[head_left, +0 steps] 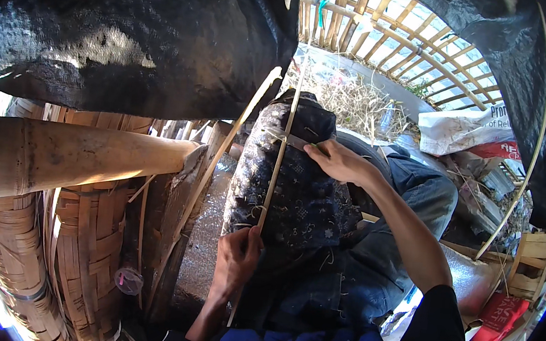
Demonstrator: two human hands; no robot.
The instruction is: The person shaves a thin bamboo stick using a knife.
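Observation:
A long, thin bamboo strip point(274, 177) runs lengthwise over a dark patterned cloth point(304, 194) spread across my lap and leg. My left hand point(237, 255) is closed round the strip's lower part, thumb pressed along it. Farther up, my right hand point(342, 162) grips a knife point(296, 141), whose handle is mostly hidden in the fingers. The flat metal blade points left and lies across the strip, touching it. Thin curled shavings are scattered on the cloth.
A thick bamboo pole point(75, 156) juts in from the left above woven bamboo baskets point(89, 244). Black plastic sheeting point(140, 37) hangs at upper left. A slatted bamboo fence point(401, 31) stands behind dry straw point(367, 100). At right are a white sack point(457, 128) and a red bag point(500, 321).

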